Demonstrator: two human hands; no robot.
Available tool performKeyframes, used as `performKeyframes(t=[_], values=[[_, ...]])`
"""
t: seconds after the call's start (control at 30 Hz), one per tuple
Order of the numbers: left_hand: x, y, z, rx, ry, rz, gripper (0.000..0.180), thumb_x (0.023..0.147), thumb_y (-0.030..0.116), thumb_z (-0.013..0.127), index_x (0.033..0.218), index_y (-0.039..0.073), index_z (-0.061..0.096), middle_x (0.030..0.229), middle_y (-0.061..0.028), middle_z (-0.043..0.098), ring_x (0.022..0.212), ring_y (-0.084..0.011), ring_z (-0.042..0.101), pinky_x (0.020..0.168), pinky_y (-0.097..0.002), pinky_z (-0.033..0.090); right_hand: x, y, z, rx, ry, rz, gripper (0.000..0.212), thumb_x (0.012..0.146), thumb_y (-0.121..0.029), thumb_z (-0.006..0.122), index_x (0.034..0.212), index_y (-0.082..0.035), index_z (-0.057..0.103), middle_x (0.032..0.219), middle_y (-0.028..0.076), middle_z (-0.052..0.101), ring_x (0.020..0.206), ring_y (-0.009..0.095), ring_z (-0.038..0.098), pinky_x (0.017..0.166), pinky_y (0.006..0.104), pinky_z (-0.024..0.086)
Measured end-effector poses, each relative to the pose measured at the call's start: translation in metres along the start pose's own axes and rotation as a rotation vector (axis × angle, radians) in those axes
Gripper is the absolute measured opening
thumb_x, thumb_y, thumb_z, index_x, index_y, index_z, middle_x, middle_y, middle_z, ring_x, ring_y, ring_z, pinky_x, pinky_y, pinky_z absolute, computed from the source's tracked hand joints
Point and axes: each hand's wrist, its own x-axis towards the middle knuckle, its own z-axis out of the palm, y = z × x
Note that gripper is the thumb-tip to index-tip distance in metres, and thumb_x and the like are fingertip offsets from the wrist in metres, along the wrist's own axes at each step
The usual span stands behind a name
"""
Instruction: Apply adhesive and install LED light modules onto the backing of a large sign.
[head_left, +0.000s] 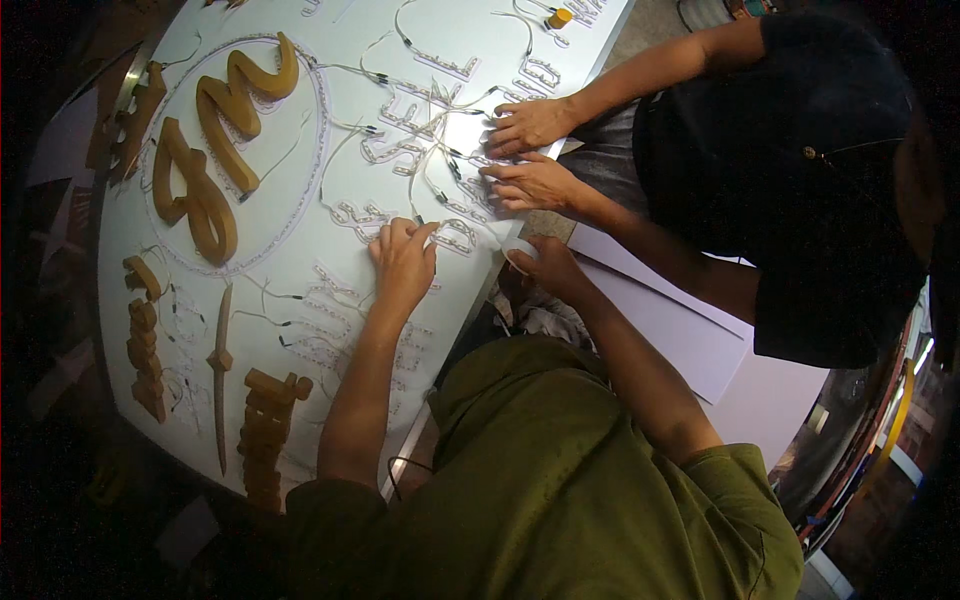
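Observation:
My left hand (403,262) rests on the white table, its fingers bent down over letter-shaped strips of small LED modules (457,238). A thin wire with a black connector (420,218) runs beside its fingertips; what they pinch, if anything, is hidden. At the table's edge my right hand (552,268) grips a whitish roll of tape (518,252). Just beyond, a co-worker in a black shirt has one hand (530,127) and the other hand (535,186) on more LED letters (472,195) and their wires.
Large gold script letters (240,95) lie inside an LED ring (322,130) at the left. Smaller gold lettering (265,430) and a long thin gold piece (221,370) are nearer. A yellow round object (559,18) sits far off. White sheets (655,330) lean right of the table.

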Motion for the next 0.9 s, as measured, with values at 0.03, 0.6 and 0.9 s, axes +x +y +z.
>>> performKeyframes(t=[0.03, 0.6, 0.9], values=[[0.0, 0.001, -0.001, -0.005, 0.003, 0.004, 0.034, 0.087, 0.015, 0.074, 0.121, 0.016, 0.074, 0.111, -0.0067, 0.055, 0.11, -0.0268, 0.051, 0.097, -0.0455, 0.035, 0.001, 0.001, 0.0, 0.0, 0.0, 0.001, 0.034, 0.097, -0.032, 0.07, 0.101, 0.002, 0.074, 0.08, 0.007, 0.073, 0.061, 0.013, 0.067, 0.06, 0.0314, 0.054], [0.0, -0.001, -0.002, -0.002, -0.007, -0.015, 0.033, 0.088, 0.016, 0.074, 0.121, 0.017, 0.074, 0.111, -0.0066, 0.056, 0.111, -0.0267, 0.051, 0.097, -0.0461, 0.035, -0.001, -0.001, 0.003, 0.035, 0.03, 0.05, 0.038, 0.098, -0.031, 0.069, 0.109, 0.006, 0.071, 0.085, 0.009, 0.073, 0.059, 0.015, 0.068, 0.057, 0.0296, 0.055], [-0.002, -0.002, -0.001, -0.009, 0.011, -0.006, 0.033, 0.087, 0.015, 0.074, 0.12, 0.017, 0.074, 0.11, -0.0061, 0.056, 0.111, -0.0265, 0.051, 0.098, -0.0461, 0.036, 0.003, -0.009, 0.007, 0.013, 0.071, 0.037, 0.038, 0.098, -0.03, 0.07, 0.098, 0.007, 0.072, 0.07, 0.011, 0.071, 0.06, 0.018, 0.07, 0.058, 0.0341, 0.057]])
